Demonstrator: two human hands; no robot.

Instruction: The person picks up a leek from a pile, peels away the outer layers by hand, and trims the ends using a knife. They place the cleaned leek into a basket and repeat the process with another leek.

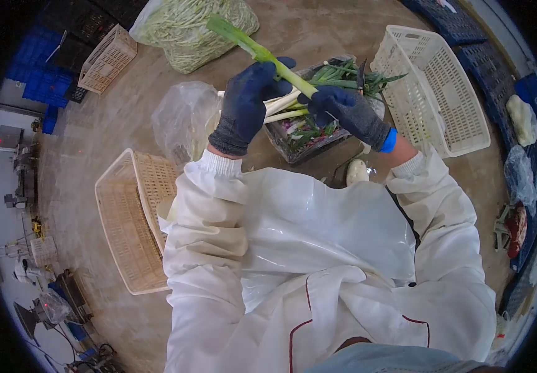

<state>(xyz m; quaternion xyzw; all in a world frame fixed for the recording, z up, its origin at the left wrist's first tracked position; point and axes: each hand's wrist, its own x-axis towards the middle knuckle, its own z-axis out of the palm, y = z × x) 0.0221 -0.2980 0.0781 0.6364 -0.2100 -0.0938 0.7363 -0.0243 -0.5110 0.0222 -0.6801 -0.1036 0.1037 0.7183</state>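
Note:
A leek (257, 50), pale at one end and green at the other, is stretched diagonally between my two hands. My left hand (243, 102), in a dark blue coated glove, is closed around its middle. The fingers of my right hand (350, 115), gloved alike with a blue band at the wrist, close on the pale end. Several white leek stalks (284, 107) lie just below, partly hidden by my hands. Under them a dark crate (293, 155) contains green leaves (336, 76) and reddish-purple scraps.
A pale plastic basket (135, 224) stands at my left, another white basket (433, 93) at my right. Ahead sits a large clear bag of green stalks (197, 31). A crumpled clear plastic bag (184, 115) lies on the brown floor (88, 168). Blue pallets (486, 68) line the right side.

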